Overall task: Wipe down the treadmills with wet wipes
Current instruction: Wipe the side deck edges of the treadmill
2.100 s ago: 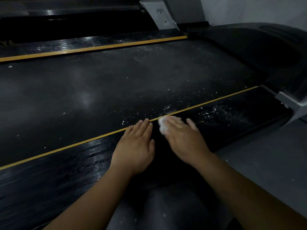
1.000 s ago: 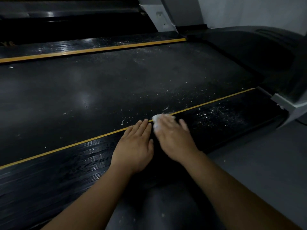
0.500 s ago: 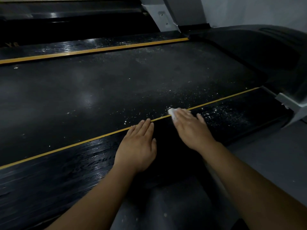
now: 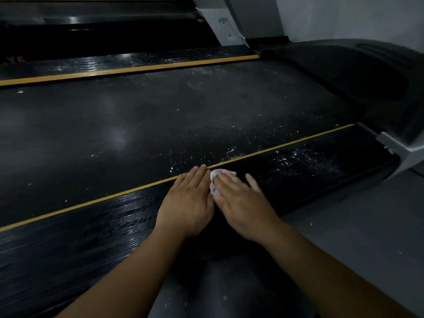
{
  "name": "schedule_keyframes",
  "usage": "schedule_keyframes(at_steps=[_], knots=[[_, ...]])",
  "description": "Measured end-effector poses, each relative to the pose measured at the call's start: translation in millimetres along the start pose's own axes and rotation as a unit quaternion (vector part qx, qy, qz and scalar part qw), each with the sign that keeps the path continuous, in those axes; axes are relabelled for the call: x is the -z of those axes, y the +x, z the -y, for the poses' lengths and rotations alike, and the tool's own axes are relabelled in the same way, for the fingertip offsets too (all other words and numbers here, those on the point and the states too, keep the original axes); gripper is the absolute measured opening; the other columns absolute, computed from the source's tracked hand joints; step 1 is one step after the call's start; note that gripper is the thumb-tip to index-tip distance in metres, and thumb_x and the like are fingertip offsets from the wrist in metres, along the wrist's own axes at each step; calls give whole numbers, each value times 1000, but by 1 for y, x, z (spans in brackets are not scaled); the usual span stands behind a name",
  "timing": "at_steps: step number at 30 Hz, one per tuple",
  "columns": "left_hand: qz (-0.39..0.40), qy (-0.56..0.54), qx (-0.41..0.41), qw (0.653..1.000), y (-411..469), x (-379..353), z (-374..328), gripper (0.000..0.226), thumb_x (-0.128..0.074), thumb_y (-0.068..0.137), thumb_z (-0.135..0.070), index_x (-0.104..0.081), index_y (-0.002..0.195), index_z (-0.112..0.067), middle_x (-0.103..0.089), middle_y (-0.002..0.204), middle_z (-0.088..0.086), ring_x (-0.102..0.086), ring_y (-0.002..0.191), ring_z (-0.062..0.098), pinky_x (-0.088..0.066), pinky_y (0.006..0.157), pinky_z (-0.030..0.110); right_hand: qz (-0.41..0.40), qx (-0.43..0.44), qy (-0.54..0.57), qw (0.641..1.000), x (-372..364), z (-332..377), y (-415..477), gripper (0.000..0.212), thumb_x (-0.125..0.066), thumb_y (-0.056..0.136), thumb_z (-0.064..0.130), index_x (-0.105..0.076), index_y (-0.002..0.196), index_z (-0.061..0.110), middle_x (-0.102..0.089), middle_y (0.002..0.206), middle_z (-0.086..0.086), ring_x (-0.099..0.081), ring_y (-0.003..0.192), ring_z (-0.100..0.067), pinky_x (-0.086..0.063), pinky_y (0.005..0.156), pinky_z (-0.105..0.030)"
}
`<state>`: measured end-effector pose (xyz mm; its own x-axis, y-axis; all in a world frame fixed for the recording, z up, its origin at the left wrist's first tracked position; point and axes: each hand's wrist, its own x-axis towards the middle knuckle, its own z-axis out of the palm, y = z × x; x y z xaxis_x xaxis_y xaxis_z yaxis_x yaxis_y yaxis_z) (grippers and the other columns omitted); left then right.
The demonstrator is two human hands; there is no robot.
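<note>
Forearms: a person's bare left forearm point(image 4: 128, 271) and right forearm point(image 4: 321, 271) come in from 6 o'clock and converge toward the centre of the frame.
Left hand: the left hand point(image 4: 187, 203) lies palm down on the near side rail point(image 4: 91, 237), fingers straight and held together, fingertips reaching the yellow stripe point(image 4: 91, 203); it grips nothing.
Right hand: the right hand point(image 4: 241, 203) sits just at 3 o'clock of the left, almost touching it, flat and with its fingers extended, pressing down on the wet wipe point(image 4: 214, 180).
Wet wipe: a small white wad on the near side rail, showing at 11 o'clock of the right hand between the two hands, just short of the yellow stripe.
Near side rail: glossy, ribbed black; white specks point(image 4: 298, 159) dust it at 2 o'clock of the hands.
Floor: grey floor point(image 4: 367, 226) borders the rail at 4 o'clock.
Belt: the matt black treadmill belt point(image 4: 160, 125) fills the centre, with more specks scattered toward 2 o'clock.
End cap: a pale grey end cap point(image 4: 399, 148) closes the near rail at 3 o'clock.
Motor hood: a dark motor hood point(image 4: 355, 72) rises at 1 o'clock.
Far side rail: the far side rail point(image 4: 114, 63), also edged in yellow, runs from 10 to 12 o'clock.
Upright: a grey upright point(image 4: 224, 26) stands at 12 o'clock, with a pale wall point(image 4: 344, 17) at 1 o'clock.
</note>
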<state>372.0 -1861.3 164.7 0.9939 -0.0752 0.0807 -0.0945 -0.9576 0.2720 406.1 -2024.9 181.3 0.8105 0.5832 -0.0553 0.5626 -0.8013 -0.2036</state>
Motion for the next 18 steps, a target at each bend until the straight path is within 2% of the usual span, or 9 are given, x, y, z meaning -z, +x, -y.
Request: schedule_keyframes(at_steps=[1,3,5,8,10,12,14,16,18], knots=[[2,5,0,1000,1,0,0,80,1,91,-49,-24,161,-18,-17,169,0,-11,156,13,-2,123,29,-8,-7,-6,1000,4,-11,2,72,5,95,48,-23,159,32,-14,167,15,-7,152,0,-5,123,-47],[3,14,5,1000,1,0,-1,81,1,90,-49,-23,161,-17,-14,169,0,-9,156,13,-1,124,29,-41,-89,4,995,11,-40,9,59,-5,103,44,-26,158,34,-17,166,15,-11,152,-2,-3,121,-48],[4,15,8,1000,1,0,-1,82,2,89,-50,-21,161,-17,-12,169,0,-8,156,13,0,123,29,-41,-130,14,991,12,-47,10,55,-13,106,43,-23,159,29,-17,167,13,-11,152,-3,1,122,-46],[4,15,5,1000,2,0,-2,84,3,88,-50,-21,161,-18,-12,169,0,-8,156,13,0,123,29,-22,-44,16,999,8,-22,-1,73,-2,96,55,-25,159,26,-18,166,13,-9,152,-3,2,123,-45],[2,12,6,1000,1,1,-1,83,3,88,-50,-21,161,-17,-12,169,0,-8,156,13,0,123,29,-42,-35,41,998,9,-24,0,71,-9,97,57,-39,154,27,-27,164,12,-16,152,-6,0,123,-45],[2,14,6,1000,1,2,-1,83,3,88,-50,-20,161,-18,-12,169,-1,-7,156,13,1,123,29,-115,-66,60,989,10,-38,12,46,-38,102,43,-64,134,23,-45,155,2,-33,147,-21,-17,121,-51],[5,14,8,1000,2,1,0,80,2,90,-49,-19,162,-19,-10,170,-1,-6,156,12,1,123,29,-189,-101,53,975,8,-46,26,25,-58,97,25,-77,110,17,-56,140,-9,-47,130,-31,-41,106,-50],[5,13,9,1000,2,3,-1,75,-4,94,-47,-18,162,-19,-9,170,-2,-5,156,12,1,123,28,-200,-129,71,969,8,-47,33,16,-63,95,17,-77,102,14,-63,121,-9,-54,112,-30,-50,89,-43],[6,16,9,1000,3,2,-2,73,-6,95,-46,-17,162,-19,-9,170,-2,-5,156,11,2,123,28,-201,-143,73,966,10,-45,39,15,-61,97,13,-74,106,12,-67,111,-9,-62,101,-31,-49,77,-35]])
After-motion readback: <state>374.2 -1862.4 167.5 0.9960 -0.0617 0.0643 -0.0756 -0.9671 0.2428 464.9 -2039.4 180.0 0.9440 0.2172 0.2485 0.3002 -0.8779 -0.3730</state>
